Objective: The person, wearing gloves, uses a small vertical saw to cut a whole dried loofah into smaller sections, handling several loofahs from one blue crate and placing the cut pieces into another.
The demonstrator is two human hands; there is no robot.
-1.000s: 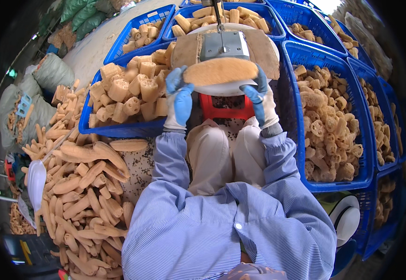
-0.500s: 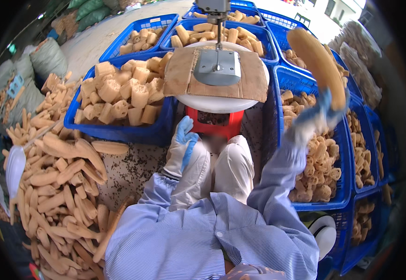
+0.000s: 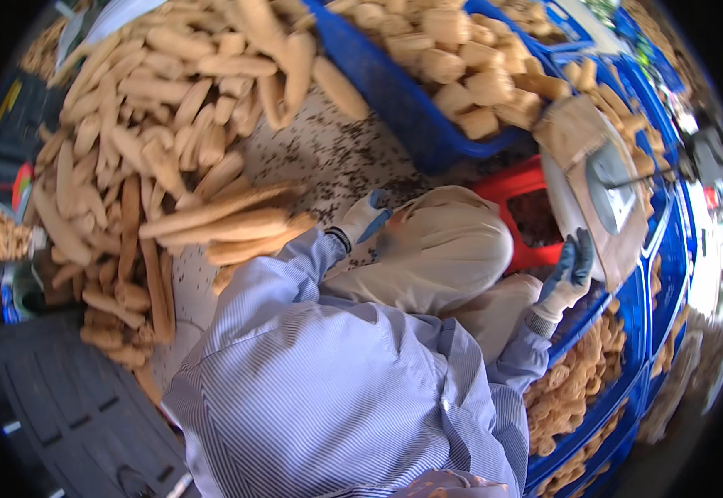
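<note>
My left hand (image 3: 364, 219), in a white glove with blue-coated fingers, is beside my bent left knee with its fingers apart and nothing in them. My right hand (image 3: 570, 275), gloved the same way, is raised by the near edge of a round white board (image 3: 557, 178), fingers stretched out and holding nothing. On that board lie a sheet of cardboard (image 3: 571, 133) and a grey metal plate (image 3: 609, 187) with a thin rod over it. Long dried loofahs (image 3: 228, 224) lie beyond my left forearm, part of a big heap (image 3: 154, 108).
A blue crate (image 3: 411, 108) of cut loofah chunks (image 3: 469, 66) stands ahead. Beneath the round board is a red stool-like base (image 3: 521, 207). More blue crates, with loofah pieces (image 3: 569, 373), line the right side. A dark grey plastic panel (image 3: 79, 407) is at lower left.
The view has swung toward the loofah heap on the left. The long loofah raised in my right hand is gone from it, and that hand has come down beside the round board.
</note>
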